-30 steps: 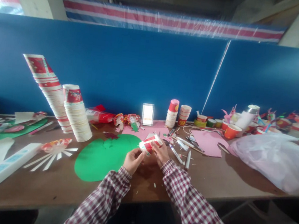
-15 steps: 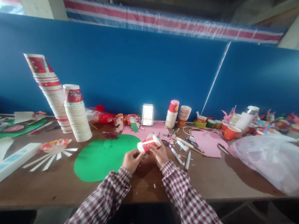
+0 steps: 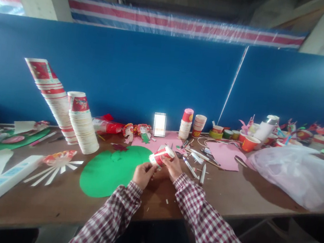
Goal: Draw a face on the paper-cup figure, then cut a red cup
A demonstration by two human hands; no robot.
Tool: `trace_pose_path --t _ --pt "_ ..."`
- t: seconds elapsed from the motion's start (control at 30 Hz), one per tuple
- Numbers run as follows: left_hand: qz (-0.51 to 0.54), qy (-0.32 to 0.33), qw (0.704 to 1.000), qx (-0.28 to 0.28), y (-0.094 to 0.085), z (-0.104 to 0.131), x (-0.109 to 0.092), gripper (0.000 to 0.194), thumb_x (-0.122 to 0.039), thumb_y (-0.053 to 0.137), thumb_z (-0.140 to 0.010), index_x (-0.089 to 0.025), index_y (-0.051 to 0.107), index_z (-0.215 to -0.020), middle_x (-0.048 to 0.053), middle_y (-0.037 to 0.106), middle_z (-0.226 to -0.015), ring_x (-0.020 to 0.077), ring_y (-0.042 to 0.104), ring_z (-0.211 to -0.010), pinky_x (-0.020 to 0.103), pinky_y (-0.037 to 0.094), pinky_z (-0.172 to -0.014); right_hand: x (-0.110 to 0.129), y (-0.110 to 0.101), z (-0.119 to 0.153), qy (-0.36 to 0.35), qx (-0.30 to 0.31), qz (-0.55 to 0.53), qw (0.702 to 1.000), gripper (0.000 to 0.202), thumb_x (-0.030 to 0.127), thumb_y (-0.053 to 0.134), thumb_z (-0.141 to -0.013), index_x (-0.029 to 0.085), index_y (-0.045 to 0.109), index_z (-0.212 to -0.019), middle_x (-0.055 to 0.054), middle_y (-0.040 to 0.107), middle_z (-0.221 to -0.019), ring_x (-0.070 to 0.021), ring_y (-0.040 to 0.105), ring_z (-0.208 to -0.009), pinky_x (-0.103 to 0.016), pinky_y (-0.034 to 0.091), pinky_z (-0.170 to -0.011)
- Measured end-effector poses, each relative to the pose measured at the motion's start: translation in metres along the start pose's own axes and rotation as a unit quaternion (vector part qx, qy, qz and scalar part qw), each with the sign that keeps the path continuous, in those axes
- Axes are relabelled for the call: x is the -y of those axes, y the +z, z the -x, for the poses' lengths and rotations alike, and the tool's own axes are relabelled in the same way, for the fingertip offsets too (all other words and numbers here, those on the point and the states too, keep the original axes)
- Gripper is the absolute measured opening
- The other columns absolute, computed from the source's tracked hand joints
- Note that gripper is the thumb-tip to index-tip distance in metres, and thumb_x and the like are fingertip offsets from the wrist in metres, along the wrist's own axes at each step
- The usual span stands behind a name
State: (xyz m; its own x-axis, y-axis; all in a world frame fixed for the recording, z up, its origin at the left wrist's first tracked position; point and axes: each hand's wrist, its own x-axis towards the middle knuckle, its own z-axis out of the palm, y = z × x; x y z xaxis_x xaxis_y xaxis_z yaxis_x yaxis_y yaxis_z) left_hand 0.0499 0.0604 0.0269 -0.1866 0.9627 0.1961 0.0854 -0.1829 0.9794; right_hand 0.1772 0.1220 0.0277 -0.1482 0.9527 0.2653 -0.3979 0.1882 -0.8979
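A red and white paper cup point(image 3: 161, 156) lies tilted on its side in the air above the table, held between both hands. My right hand point(image 3: 173, 167) is closed round the cup's right part, thumb across its wall. My left hand point(image 3: 143, 174) has its fingers pinched together at the cup's lower left edge; whether a small piece is also between them I cannot tell. Under and left of the hands lies a large rounded green paper sheet point(image 3: 105, 179). Behind the cup is a pink paper sheet point(image 3: 165, 139) with scraps on it.
Two tall stacks of paper cups, one leaning stack point(image 3: 55, 99) and one shorter stack point(image 3: 83, 128), stand at left. Markers point(image 3: 203, 174) lie right of the hands. Farther right are a crumpled plastic bag point(image 3: 296, 172) and an orange cup point(image 3: 250, 143). A blue partition point(image 3: 132, 71) closes the back.
The hands and the cup stay almost in place. The cup has turned very slightly in the fingers, and the camera view has shifted a little.
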Motion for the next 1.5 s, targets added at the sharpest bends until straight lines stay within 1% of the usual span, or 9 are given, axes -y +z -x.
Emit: trace_pose_path --t 0.3,0.43,0.57,0.73,0.93,1.1,1.2,1.37,1.5 --pt "0.011 0.020 1.000 0.008 0.001 0.002 0.003 0.043 -0.050 0.064 -0.069 -0.011 0.064 -0.085 0.000 0.060 -0.057 0.0075 0.048 -0.040 0.019 0.039 -0.040 -0.005 -0.003 -0.005 0.013 -0.032 -0.017 0.999 0.037 0.041 0.075 -0.065 0.019 0.059 -0.090 -0.003 0.066 -0.081 -0.0171 0.061 -0.074 -0.030 0.050 -0.067" --pt "-0.001 0.014 1.000 -0.006 0.002 0.000 0.005 0.039 -0.049 0.070 -0.063 -0.012 0.061 -0.071 -0.003 0.053 -0.046 0.0072 0.044 -0.037 0.019 0.036 -0.037 -0.008 -0.002 -0.004 0.011 0.011 -0.017 1.000 0.044 0.039 0.078 -0.061 0.020 0.060 -0.096 -0.003 0.066 -0.083 -0.0168 0.061 -0.074 -0.031 0.051 -0.068" --pt "-0.015 0.007 1.000 -0.022 0.000 -0.001 0.006 0.038 -0.049 0.069 -0.063 -0.014 0.055 -0.056 -0.004 0.049 -0.041 0.0064 0.042 -0.034 0.018 0.031 -0.035 -0.004 0.001 -0.001 -0.002 0.043 -0.020 0.999 0.052 0.036 0.080 -0.058 0.019 0.060 -0.104 -0.002 0.065 -0.084 -0.0162 0.061 -0.073 -0.032 0.050 -0.070" --pt "-0.021 0.006 1.000 -0.006 0.000 0.000 0.004 0.036 -0.048 0.066 -0.065 -0.014 0.059 -0.059 -0.005 0.048 -0.041 0.0066 0.042 -0.034 0.018 0.032 -0.035 -0.001 0.003 0.000 0.002 0.007 -0.004 1.000 0.043 0.035 0.079 -0.061 0.016 0.061 -0.094 -0.003 0.064 -0.079 -0.0157 0.059 -0.069 -0.032 0.050 -0.068" --pt "-0.016 0.016 1.000 0.016 0.002 0.002 0.000 0.034 -0.047 0.061 -0.070 -0.013 0.064 -0.071 -0.005 0.048 -0.044 0.0066 0.042 -0.035 0.018 0.034 -0.037 -0.010 -0.003 -0.007 -0.003 -0.023 0.008 1.000 0.040 0.039 0.077 -0.063 0.016 0.061 -0.091 -0.004 0.065 -0.080 -0.0164 0.059 -0.071 -0.034 0.051 -0.068" --pt "-0.014 0.022 1.000 0.017 0.002 0.003 0.001 0.039 -0.047 0.063 -0.069 -0.012 0.065 -0.086 -0.001 0.059 -0.057 0.0067 0.045 -0.040 0.019 0.037 -0.039 -0.012 -0.005 -0.009 0.000 -0.018 0.013 1.000 0.036 0.039 0.075 -0.065 0.017 0.062 -0.090 -0.005 0.066 -0.083 -0.0189 0.061 -0.075 -0.036 0.051 -0.070" --pt "-0.023 0.016 1.000 0.005 0.002 0.001 0.005 0.038 -0.047 0.068 -0.065 -0.012 0.063 -0.077 -0.003 0.055 -0.052 0.0069 0.043 -0.038 0.019 0.035 -0.038 -0.008 -0.003 -0.005 -0.004 -0.001 0.014 1.000 0.041 0.038 0.077 -0.063 0.018 0.061 -0.096 -0.005 0.066 -0.084 -0.0194 0.061 -0.075 -0.037 0.051 -0.071" --pt "-0.043 0.007 0.999 -0.019 0.001 -0.001 0.009 0.036 -0.047 0.069 -0.063 -0.014 0.056 -0.058 -0.005 0.046 -0.041 0.0071 0.040 -0.035 0.019 0.031 -0.036 0.003 0.005 0.001 -0.002 0.054 0.003 0.999 0.051 0.041 0.082 -0.053 0.018 0.060 -0.094 -0.003 0.064 -0.081 -0.0182 0.060 -0.071 -0.035 0.050 -0.072" --pt "-0.052 0.012 0.999 -0.009 0.000 0.000 0.007 0.034 -0.047 0.066 -0.065 -0.015 0.056 -0.059 -0.005 0.046 -0.043 0.0071 0.040 -0.036 0.019 0.031 -0.037 0.005 0.007 0.002 0.003 0.033 0.029 0.999 0.050 0.039 0.081 -0.053 0.016 0.059 -0.092 -0.003 0.065 -0.082 -0.0177 0.060 -0.073 -0.035 0.050 -0.074"
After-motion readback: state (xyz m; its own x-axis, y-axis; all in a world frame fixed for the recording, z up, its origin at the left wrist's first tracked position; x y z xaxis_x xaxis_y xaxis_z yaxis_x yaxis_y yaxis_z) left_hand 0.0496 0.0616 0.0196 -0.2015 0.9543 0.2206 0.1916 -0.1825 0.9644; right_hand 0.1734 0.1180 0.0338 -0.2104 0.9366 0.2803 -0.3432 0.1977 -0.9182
